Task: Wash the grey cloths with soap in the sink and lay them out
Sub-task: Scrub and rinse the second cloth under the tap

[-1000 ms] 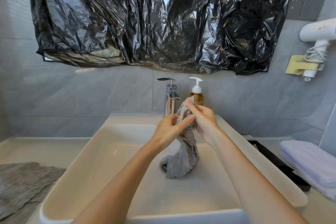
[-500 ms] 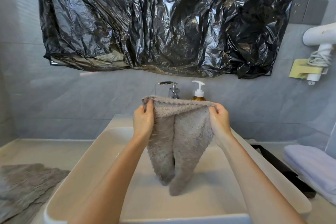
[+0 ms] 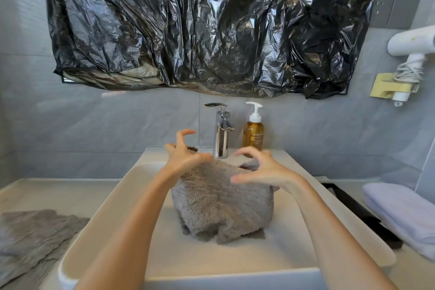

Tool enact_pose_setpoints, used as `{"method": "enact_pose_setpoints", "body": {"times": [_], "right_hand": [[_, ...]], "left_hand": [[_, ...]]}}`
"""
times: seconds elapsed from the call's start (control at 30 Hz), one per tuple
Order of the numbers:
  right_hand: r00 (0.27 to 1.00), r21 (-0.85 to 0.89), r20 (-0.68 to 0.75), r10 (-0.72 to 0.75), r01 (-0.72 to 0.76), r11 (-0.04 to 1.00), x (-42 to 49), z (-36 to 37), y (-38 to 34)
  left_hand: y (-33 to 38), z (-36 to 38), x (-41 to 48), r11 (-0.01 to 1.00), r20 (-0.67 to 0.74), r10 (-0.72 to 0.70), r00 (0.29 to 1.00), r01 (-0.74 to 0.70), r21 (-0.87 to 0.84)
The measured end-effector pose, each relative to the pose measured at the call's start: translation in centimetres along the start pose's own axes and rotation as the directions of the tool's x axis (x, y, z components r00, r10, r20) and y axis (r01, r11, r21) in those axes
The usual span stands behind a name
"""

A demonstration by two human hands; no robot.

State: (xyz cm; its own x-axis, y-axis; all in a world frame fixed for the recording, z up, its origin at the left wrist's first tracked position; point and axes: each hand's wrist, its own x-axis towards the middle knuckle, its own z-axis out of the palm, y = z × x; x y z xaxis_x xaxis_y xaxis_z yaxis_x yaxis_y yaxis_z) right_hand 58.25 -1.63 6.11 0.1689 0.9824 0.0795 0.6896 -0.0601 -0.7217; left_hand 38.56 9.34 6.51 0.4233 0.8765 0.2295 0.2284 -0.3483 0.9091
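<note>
Grey cloth (image 3: 223,207): heaped in sink (image 3: 110,216), before tap (image 3: 221,134). My left hand (image 3: 186,155) and right hand (image 3: 261,169) above it, fingers spread, gripping nothing; left palm possibly touching its edge.

Grey cloth (image 3: 223,207) in the basin: thick, deep-piled terry, shaggy and matt, clumped along the lower edge. Sink (image 3: 282,254) of white glazed ceramic by the look, smooth and glossy. Tap (image 3: 221,134) in polished chrome metal, mirror-bright. Soap bottle (image 3: 253,135) of clear amber plastic, shiny, with a white plastic pump. Second grey cloth (image 3: 35,235) on the worktop (image 3: 58,190): same matt fabric, wrinkled and rough. Worktop itself pale, smooth, faintly sheened. Black plastic sheet (image 3: 211,26) on the wall: thin film, heavily crinkled, highly glossy. Wall tiles (image 3: 94,129) grey, smooth, satin. Folded towel (image 3: 400,214) of soft white cloth. Hair dryer (image 3: 412,41) in smooth white plastic.
</note>
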Motion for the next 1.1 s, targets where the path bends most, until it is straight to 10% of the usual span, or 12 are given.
{"method": "enact_pose_setpoints", "body": {"times": [0.13,0.23,0.33,0.43,0.57,0.8,1.1], "right_hand": [[0.997,-0.392,0.020,0.071,-0.058,0.918,0.4,1.0,1.5],[0.989,-0.325,-0.144,-0.018,-0.031,0.945,0.8,0.6,1.7],[0.973,0.033,-0.230,0.000,0.008,0.999,0.7,-0.4,1.1],[0.990,0.549,-0.127,0.053,0.026,0.835,0.1,-0.8,0.0],[0.986,0.794,-0.139,0.088,0.057,0.606,0.8,0.0,-0.5],[0.800,0.313,-0.579,-0.158,0.397,0.863,0.6,6.2,-3.4],[0.835,0.159,-0.551,0.011,0.092,0.983,2.1,7.0,-2.7]], "left_hand": [[-1.0,-0.3,-0.3,0.876,0.149,0.100,0.984,-0.158,0.456],[-2.3,0.4,0.4,0.683,0.166,0.245,0.955,-0.292,0.669],[-2.4,0.2,1.0,0.818,0.115,0.255,0.960,-0.278,0.504],[-1.3,0.0,0.7,0.999,0.245,0.036,0.969,-0.040,0.011],[-0.3,1.8,0.4,0.873,0.264,-0.175,0.948,0.274,-0.404],[1.3,6.3,-0.1,0.807,0.021,-0.167,0.986,0.149,-0.571],[1.4,8.2,-1.8,0.969,-0.250,-0.038,0.967,-0.025,-0.244]]}}
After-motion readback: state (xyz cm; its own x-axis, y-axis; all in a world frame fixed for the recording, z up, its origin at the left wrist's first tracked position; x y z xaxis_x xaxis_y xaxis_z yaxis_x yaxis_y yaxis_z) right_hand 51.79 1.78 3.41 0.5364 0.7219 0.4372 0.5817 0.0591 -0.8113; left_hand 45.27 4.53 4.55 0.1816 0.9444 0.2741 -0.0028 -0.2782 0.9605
